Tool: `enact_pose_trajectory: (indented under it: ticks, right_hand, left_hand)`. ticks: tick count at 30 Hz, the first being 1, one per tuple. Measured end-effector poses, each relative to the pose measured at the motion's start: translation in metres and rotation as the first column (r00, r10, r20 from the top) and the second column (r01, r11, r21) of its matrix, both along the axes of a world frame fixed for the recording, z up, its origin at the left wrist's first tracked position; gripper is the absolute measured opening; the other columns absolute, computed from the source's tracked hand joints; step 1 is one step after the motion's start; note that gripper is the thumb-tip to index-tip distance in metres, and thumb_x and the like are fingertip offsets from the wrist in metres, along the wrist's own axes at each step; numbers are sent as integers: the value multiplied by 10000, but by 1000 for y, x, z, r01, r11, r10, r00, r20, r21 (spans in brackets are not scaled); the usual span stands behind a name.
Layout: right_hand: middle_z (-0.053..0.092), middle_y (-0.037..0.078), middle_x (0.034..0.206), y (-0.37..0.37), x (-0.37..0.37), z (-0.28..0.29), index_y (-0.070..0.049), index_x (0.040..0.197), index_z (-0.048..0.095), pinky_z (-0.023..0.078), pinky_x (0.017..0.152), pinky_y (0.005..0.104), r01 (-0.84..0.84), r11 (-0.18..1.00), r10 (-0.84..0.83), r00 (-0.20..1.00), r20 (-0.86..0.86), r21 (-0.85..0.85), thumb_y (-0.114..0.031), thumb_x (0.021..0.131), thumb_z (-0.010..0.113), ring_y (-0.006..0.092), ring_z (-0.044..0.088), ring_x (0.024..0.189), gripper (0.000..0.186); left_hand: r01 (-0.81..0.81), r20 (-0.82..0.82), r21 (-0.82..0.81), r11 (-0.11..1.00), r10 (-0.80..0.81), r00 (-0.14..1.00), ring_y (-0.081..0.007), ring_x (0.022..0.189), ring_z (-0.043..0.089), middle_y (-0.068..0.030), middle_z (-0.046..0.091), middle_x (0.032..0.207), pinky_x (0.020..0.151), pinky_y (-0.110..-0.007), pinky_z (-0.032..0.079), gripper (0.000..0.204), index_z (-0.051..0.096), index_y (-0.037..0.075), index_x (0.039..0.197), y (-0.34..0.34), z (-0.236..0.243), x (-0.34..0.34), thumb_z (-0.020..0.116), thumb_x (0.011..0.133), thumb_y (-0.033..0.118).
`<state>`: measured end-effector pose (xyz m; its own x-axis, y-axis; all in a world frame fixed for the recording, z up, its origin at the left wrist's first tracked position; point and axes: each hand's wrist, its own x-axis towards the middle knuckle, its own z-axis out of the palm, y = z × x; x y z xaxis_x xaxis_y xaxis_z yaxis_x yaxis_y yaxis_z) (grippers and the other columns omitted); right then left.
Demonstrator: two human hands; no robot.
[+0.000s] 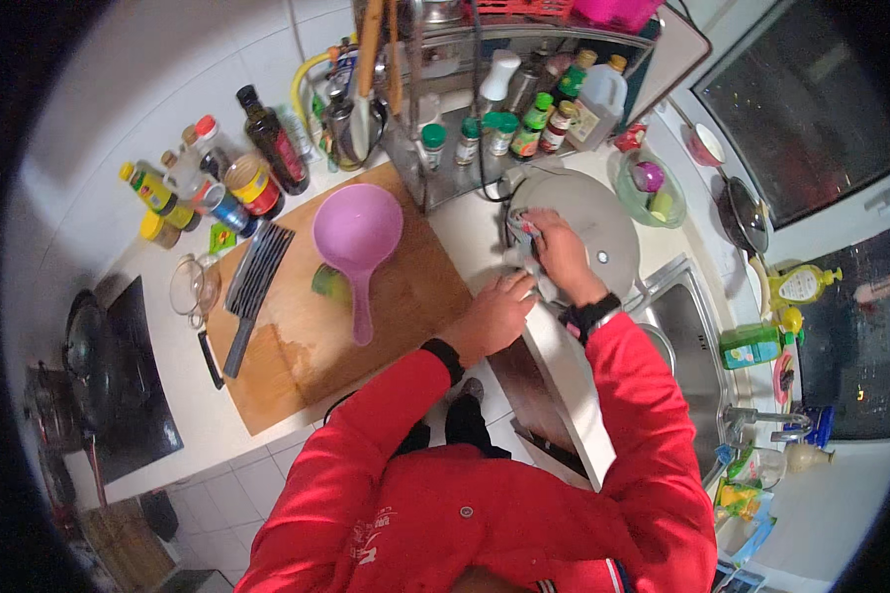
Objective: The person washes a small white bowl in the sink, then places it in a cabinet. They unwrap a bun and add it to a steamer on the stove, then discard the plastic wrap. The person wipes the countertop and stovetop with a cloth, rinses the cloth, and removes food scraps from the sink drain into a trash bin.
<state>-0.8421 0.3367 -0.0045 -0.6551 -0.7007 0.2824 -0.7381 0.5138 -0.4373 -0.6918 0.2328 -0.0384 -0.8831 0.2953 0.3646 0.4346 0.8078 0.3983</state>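
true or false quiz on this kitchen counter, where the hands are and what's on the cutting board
1. A purple ladle lies on the wooden cutting board. True.
2. The cleaver lies in the sink. False: it lies on the cutting board's left part.
3. The right hand rests at the grey round lid. True.
4. The left hand holds the ladle's handle. False: it is at the counter edge beside the right hand, apart from the ladle.
5. The green bottle stands by the sink. True.
6. The person's sleeves are blue. False: they are red.
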Motion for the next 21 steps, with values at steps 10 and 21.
enact_pose_trajectory:
  ticks: [10, 21]
  right_hand:
    - [470, 138, 1309, -130, 34, -78, -113, 1167, 573, 391, 959, 455, 40, 994, -9, 956, -293, 99, -251, 835, 526, 339, 398, 1233, 363]
    - [286, 88, 1473, 10, 112, -89, -182, 1301, 489, 248, 1081, 485, 65, 967, -91, 991, 95, 247, -366, 939, 401, 310, 218, 1366, 415]
  left_hand:
    - [-237, 135, -20, 971, 237, 962, -337, 804, 558, -162, 595, 789, 732, -451, 444, 99, 609, 20, 717, -60, -24, 83, 540, 738, 87]
    - [-219, 103, -35, 975, 222, 970, -321, 883, 548, -127, 600, 863, 797, -447, 428, 66, 616, 58, 794, -61, -9, 96, 582, 761, 104]
